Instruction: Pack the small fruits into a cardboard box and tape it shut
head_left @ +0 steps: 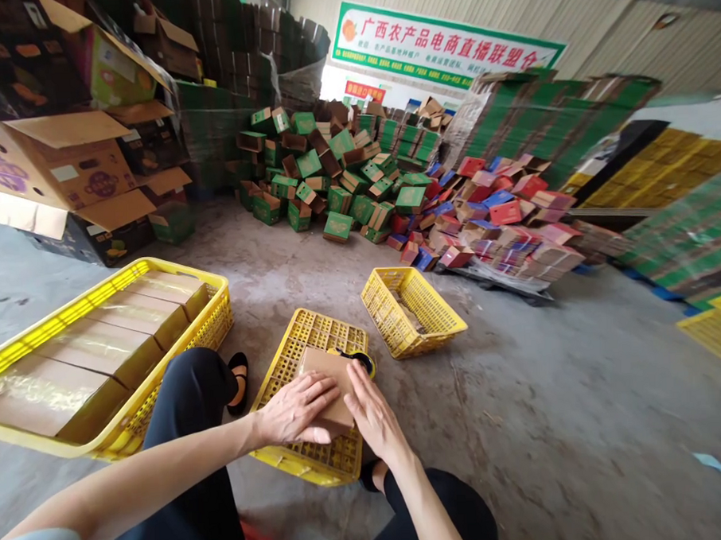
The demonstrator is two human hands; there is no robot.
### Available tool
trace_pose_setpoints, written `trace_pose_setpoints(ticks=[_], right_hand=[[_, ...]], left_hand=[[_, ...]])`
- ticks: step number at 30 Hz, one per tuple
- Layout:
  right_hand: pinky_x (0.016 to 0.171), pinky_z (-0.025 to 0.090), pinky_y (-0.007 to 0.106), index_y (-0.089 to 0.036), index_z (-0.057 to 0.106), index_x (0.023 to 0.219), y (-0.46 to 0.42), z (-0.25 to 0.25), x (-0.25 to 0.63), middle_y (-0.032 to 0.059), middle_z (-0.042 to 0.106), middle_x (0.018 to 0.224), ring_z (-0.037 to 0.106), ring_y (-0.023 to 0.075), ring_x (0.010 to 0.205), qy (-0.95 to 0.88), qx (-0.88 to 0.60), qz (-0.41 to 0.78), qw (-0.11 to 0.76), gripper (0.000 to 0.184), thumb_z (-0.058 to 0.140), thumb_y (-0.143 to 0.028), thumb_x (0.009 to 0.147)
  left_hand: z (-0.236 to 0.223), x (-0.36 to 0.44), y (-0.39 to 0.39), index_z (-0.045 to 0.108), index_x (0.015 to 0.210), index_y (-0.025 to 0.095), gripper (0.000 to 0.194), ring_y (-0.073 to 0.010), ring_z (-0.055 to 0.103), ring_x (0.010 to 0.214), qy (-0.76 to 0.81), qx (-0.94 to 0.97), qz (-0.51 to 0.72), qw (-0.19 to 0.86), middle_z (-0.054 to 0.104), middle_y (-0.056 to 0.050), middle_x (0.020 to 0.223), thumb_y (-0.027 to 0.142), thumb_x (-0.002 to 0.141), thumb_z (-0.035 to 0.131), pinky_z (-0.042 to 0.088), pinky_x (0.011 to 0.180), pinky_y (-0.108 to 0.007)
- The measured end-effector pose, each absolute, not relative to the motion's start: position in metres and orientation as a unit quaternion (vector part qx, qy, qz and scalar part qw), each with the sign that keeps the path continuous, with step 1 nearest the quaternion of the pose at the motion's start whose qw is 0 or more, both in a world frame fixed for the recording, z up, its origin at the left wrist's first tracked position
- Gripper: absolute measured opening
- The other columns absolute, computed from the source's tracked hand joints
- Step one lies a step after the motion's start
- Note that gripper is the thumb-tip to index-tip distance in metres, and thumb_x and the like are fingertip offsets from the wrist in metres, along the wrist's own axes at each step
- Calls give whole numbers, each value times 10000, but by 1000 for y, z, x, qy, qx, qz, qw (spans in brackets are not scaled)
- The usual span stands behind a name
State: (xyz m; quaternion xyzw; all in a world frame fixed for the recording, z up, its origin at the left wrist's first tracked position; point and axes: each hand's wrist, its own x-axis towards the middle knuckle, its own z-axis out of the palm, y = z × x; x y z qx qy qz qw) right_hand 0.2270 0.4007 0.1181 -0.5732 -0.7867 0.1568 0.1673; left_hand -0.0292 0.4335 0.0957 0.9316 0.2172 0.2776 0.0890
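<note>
Resting lightly on a small cardboard box (325,361) — neither hand gripped it.
The box sat on an upturned yellow crate (292,337); the left hand (299,408) lay flat across its top, the right hand (371,409) straight-fingered along its right edge. It looked stiff, probably light, hardly slippery, but dentable — opposite side walls seemed the best hold.

Box (327,362) on crate (284,361), cartons (104,341) in basket (217,320) at left
</note>
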Motion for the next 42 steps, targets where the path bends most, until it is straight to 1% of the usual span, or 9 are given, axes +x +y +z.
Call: trace_pose_setpoints(ticks=[6, 10, 14, 19, 26, 29, 34, 37, 42], right_hand=[[1312, 254, 519, -242, 252, 1682, 396, 128, 226, 80, 141, 1766, 143, 290, 1629, -800, -561, 144, 154, 743, 333, -652, 1068], [1305, 204, 604, -250, 255, 1679, 405, 137, 203, 79, 203, 1750, 166, 310, 1626, -835, -524, 141, 89, 753, 311, -678, 1062], [1267, 268, 654, -200, 268, 1677, 417, 141, 189, 130, 246, 1731, 193, 356, 1615, -776, -614, 91, 113, 753, 269, -655, 1076], [1289, 269, 607, -196, 244, 1685, 392, 132, 176, 120, 245, 1729, 210, 332, 1614, -841, -526, 62, 110, 751, 353, -620, 1075], [1168, 450, 660, -199, 322, 1670, 340, 105, 203, 176, 431, 1644, 414, 418, 1517, -719, -679, 33, 144, 716, 371, -592, 1073], [1239, 396, 594, -223, 230, 1694, 339, 106, 185, 122, 346, 1697, 327, 355, 1571, -753, -636, 40, 164, 658, 363, -474, 1100], [1252, 299, 690, -289, -9, 1697, 351, 110, 150, 105, 257, 1724, 255, 368, 1593, -802, -586, 43, 113, 738, 401, -366, 1089], [1214, 350, 712, -344, -26, 1695, 340, 100, 165, 85, 245, 1732, 269, 393, 1586, -776, -616, 25, 129, 761, 420, -451, 1087], [1156, 441, 684, -286, -91, 1698, 319, 89, 177, 152, 177, 1744, 305, 427, 1566, -723, -666, 5, 186, 849, 432, -522, 1071]], left_hand=[[81, -56, 441, 356, 1639, 166, 868, -373, 456, 1476, 286, 909, 290, 90, 490, -205, 1587, 765, 1011, 338, 387, 1226, -574], [76, -58, 446, 359, 1634, 144, 861, -375, 436, 1494, 306, 900, 297, 95, 476, -214, 1596, 745, 1016, 373, 400, 1221, -579], [79, -54, 444, 330, 1648, 153, 888, -387, 439, 1495, 309, 896, 306, 87, 466, -218, 1605, 760, 1002, 381, 394, 1225, -595], [82, -54, 437, 171, 1699, 175, 933, -375, 379, 1540, 280, 902, 311, 108, 377, -214, 1666, 771, 1001, 339, 402, 1232, -568], [85, -73, 422, 248, 1688, 217, 874, -387, 391, 1528, 340, 875, 321, 127, 426, -195, 1641, 751, 1006, 361, 423, 1215, -576], [95, -52, 413, 202, 1699, 208, 916, -397, 336, 1559, 328, 875, 326, 146, 399, -199, 1659, 782, 994, 304, 373, 1241, -601], [94, -29, 412, 66, 1710, 158, 1049, -373, 415, 1526, 287, 902, 298, 119, 434, -221, 1637, 846, 945, 273, 319, 1266, -582], [83, -50, 412, 116, 1710, 185, 1035, -362, 392, 1541, 306, 909, 272, 84, 412, -187, 1660, 847, 942, 321, 305, 1276, -552], [79, -71, 401, 241, 1695, 228, 945, -400, 296, 1578, 339, 890, 294, 84, 324, -163, 1710, 829, 968, 284, 302, 1268, -595]])
